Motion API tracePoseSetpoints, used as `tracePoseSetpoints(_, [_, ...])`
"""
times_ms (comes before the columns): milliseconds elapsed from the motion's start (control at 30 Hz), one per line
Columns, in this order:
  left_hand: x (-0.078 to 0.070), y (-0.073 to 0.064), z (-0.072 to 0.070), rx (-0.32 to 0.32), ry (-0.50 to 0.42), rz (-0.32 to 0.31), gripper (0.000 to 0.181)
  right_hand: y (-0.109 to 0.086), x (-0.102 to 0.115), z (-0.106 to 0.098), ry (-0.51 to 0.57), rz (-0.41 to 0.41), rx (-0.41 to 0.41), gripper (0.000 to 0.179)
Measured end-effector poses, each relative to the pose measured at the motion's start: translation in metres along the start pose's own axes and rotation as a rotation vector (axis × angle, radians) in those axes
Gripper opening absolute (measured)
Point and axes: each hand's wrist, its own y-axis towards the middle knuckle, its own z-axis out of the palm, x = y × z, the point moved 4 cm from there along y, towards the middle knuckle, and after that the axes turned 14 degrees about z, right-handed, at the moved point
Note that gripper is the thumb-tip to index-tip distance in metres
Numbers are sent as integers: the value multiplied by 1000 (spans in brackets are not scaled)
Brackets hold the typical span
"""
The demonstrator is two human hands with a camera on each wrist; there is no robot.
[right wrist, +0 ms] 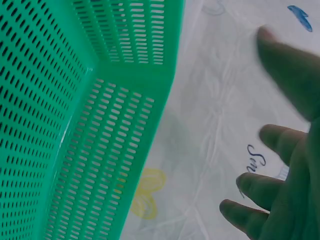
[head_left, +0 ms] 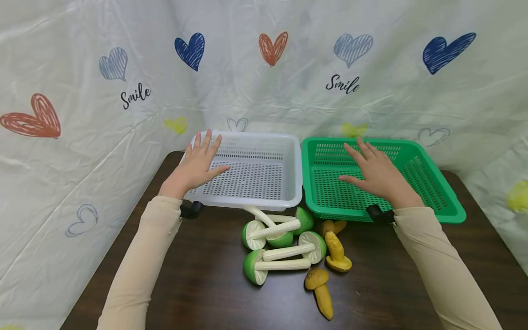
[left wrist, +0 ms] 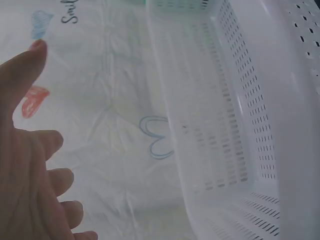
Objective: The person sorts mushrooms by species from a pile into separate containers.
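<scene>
My left hand [head_left: 196, 164], fingers spread and holding nothing, hovers over the left part of a white plastic basket [head_left: 294, 183]. Over a green plastic basket [head_left: 443, 188] my right hand [head_left: 377, 174] is likewise spread, with nothing in it. Both baskets have slotted walls and stand side by side at the back of the table. In front of them lies a pile of several green-capped mushrooms [head_left: 284, 253] with pale stems. To its right are brownish-yellow mushrooms, one [head_left: 338, 254] with its cap toward me and another [head_left: 323, 298] lying nearer the front.
The dark wooden table [head_left: 206, 279] reaches back to a pale plastic curtain [head_left: 264, 96] printed with hearts and "Smile". One more brown mushroom [head_left: 327, 227] lies right at the green basket's front wall. Black straps [head_left: 191, 209] sit at both wrists.
</scene>
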Motion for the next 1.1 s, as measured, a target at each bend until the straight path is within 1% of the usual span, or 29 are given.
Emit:
tracePoseSetpoints(100, [6,-10,4,-54,-3,-6,82,-3,6,0,-4,-39,-23,79])
tracePoseSetpoints(200, [15,-25,11,-99,-7,-26,77,-8,15,1,2,-88,-55,71])
tracePoseSetpoints(267, [23,-36,17,-125,-19,-45,74,-13,22,2,15,-131,-93,66])
tracePoseSetpoints(367, [34,-51,26,-154,-40,-81,72,-21,35,3,58,-219,-164,58])
tracePoseSetpoints(500, [49,-68,37,-147,-55,-126,71,-33,58,5,110,-362,-261,51])
tracePoseSetpoints(633, [61,-79,48,-127,-57,-156,69,-45,82,8,157,-497,-308,45])
tracePoseSetpoints(733, [67,-84,55,-109,-75,-173,69,-53,97,12,170,-583,-315,40])
tracePoseSetpoints(833, [71,-87,61,-89,-99,-178,70,-61,109,20,170,-636,-290,36])
tracePoseSetpoints(933, [72,-88,64,-83,-105,-177,69,-67,118,28,176,-660,-254,33])
tracePoseSetpoints(1100, [70,-88,64,-101,-92,-171,68,-73,131,45,161,-692,-207,31])
